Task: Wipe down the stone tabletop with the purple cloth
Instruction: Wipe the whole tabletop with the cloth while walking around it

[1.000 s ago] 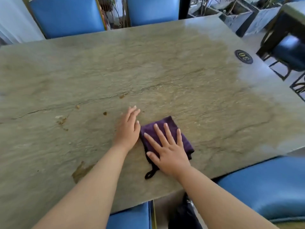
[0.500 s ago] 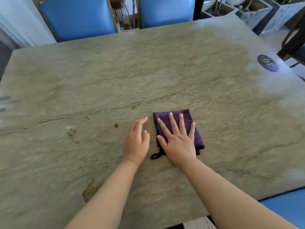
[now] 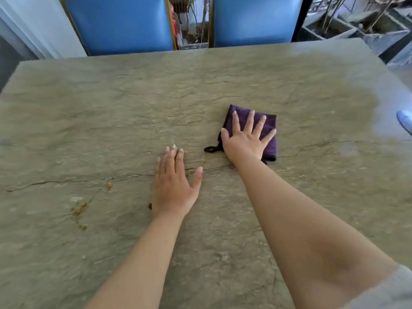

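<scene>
Right hand (image 3: 245, 141) flat with spread fingers on purple cloth (image 3: 268, 123), pushed farther up the table (image 3: 111, 108), left hand (image 3: 174, 188) flat on stone, now well apart, brown crumbs (image 3: 79, 210) left, blue chairs (image 3: 120, 23) behind.

We press our right hand (image 3: 245, 141) flat, fingers spread, on the folded purple cloth (image 3: 268, 121); our left hand (image 3: 175, 184) rests flat on the stone tabletop (image 3: 111, 108), brown crumbs (image 3: 80, 210) left.
</scene>
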The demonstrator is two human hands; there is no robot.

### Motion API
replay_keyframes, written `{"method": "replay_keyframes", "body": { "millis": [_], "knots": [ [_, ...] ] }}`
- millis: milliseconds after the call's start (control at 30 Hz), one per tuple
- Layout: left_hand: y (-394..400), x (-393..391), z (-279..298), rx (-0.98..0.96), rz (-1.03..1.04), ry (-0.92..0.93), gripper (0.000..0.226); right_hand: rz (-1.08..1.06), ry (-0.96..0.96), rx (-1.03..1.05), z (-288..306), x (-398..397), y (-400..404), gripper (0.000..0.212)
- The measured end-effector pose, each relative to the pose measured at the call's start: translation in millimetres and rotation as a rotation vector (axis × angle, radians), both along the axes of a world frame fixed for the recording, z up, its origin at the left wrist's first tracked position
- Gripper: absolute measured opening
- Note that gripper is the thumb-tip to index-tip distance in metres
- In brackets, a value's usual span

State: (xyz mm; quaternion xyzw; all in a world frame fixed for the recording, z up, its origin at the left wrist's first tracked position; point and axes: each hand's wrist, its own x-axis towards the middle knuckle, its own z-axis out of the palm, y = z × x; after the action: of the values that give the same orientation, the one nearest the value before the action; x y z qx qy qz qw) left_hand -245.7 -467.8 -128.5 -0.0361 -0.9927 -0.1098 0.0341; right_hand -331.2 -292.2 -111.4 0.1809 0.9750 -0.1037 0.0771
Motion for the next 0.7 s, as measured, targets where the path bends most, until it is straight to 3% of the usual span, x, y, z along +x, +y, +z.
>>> {"method": "replay_keyframes", "body": {
  "millis": [67,167,300,367,433,533,600,700],
  "knots": [
    [0,1,2,0.031,-0.001,0.003,0.08,0.11,-0.006,-0.018,2,-20,-17,0.061],
    [-1,2,5,0.134,0.0,0.053,0.076,0.447,0.001,-0.013,6,-18,-48,0.056],
    [-10,-1,13,0.449,0.044,0.116,0.061,0.926,0.055,-0.133,7,9,-21,0.049],
    [-23,1,21,0.448,0.01,0.053,0.06,0.899,0.063,-0.216,7,7,13,0.048],
    [-43,11,28,0.336,-0.026,0.05,0.057,0.655,0.094,-0.173,5,2,25,0.049],
    [-71,37,28,0.225,0.052,0.061,0.053,0.384,0.054,-0.029,3,-8,-21,0.053],
    [-77,56,21,0.223,0.093,0.038,0.057,0.402,0.029,-0.024,4,-9,-62,0.054],
    [-76,71,8,0.209,0.063,0.047,0.059,0.612,0.049,-0.037,5,11,-102,0.054]
  ]
}}
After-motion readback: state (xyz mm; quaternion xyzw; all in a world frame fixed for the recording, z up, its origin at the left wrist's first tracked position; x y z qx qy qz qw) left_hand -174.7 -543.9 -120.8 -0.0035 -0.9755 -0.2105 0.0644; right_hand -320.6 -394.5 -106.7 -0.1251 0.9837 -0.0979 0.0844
